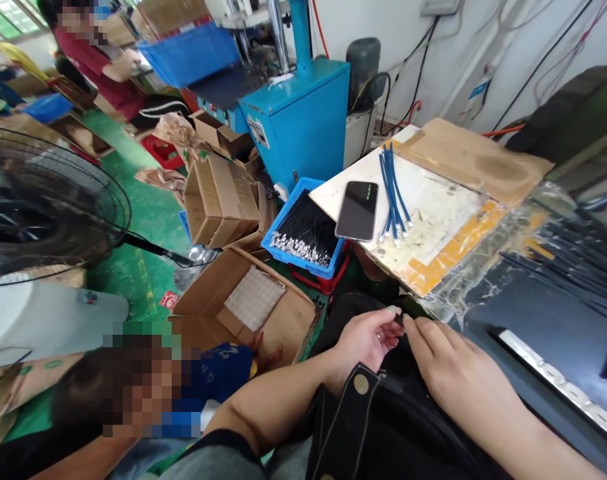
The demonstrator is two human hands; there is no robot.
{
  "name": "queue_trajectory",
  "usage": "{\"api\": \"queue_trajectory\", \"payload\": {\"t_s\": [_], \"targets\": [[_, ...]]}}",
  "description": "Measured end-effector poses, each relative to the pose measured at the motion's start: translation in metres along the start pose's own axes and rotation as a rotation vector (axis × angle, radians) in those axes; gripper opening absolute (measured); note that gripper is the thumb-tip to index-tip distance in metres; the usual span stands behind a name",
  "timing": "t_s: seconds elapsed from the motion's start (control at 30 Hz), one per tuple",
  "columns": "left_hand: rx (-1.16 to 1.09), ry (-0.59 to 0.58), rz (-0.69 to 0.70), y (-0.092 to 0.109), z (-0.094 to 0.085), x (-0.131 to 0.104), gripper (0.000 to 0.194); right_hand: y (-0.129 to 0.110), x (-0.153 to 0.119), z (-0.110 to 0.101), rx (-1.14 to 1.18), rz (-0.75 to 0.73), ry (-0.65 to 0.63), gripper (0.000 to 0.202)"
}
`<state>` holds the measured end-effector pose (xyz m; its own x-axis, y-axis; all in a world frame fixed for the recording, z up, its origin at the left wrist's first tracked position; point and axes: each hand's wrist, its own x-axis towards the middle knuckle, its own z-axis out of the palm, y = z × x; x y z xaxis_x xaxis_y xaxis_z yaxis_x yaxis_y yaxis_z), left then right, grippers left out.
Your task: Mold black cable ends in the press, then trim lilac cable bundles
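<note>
- Pinching a small dark piece [400,320] between thumb and fingertips of the left hand [368,339], other fingers curled in; placed just below and right of the middle of the frame.
- Meeting that piece from the other side with the fingertips of the right hand [446,360], fingers bent and thumb hidden; cannot tell whether gripping or only touching.
- Held above dark cloth [423,413], near the lower edge of the white-topped surface [370,171].
- Probably light and easily managed by the fingertips, best taken at its exposed edges; cannot tell stiff from soft, being mostly covered.
- For the blue cables [393,193] at upper right of centre: likely light and springy, best grasped mid-length, away from the pale ends.
- Counted on the surface: one phone [357,210], roughly five or six blue cables, overlapping too much for certainty.
- Counted near the centre: one blue tray [303,265] of black cables [306,220], too many to number.
- Counted further left: one open carton [198,300] with one pale pad [254,298] inside, one fan [23,220].
- At the right edge: many dark cables [568,267], uncountable; below them, one white notched strip [558,380].
</note>
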<state>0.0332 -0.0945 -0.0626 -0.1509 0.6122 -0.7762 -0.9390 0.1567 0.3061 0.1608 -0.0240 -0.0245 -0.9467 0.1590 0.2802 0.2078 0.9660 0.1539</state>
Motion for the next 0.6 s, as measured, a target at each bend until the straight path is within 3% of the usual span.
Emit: {"api": "queue_trajectory", "payload": {"t_s": [0.2,0.47,0.53,0.6], "targets": [[-0.111,0.057,0.041,0.014,0.014,0.0,0.029,0.01,0.046,-0.003,-0.166,0.036,-0.082,0.026],[-0.146,0.095,0.051,0.016,0.013,0.019,0.025,-0.001,0.066,0.011,-0.008,0.172,-0.046,0.03],[-0.097,0.06,0.074,0.017,0.008,0.019,0.029,0.003,0.071,0.01,0.035,0.173,-0.053,0.026],[0.101,-0.116,0.086,0.027,-0.003,0.017,0.034,0.015,0.068,0.005,0.061,0.157,-0.056,0.027]]}}
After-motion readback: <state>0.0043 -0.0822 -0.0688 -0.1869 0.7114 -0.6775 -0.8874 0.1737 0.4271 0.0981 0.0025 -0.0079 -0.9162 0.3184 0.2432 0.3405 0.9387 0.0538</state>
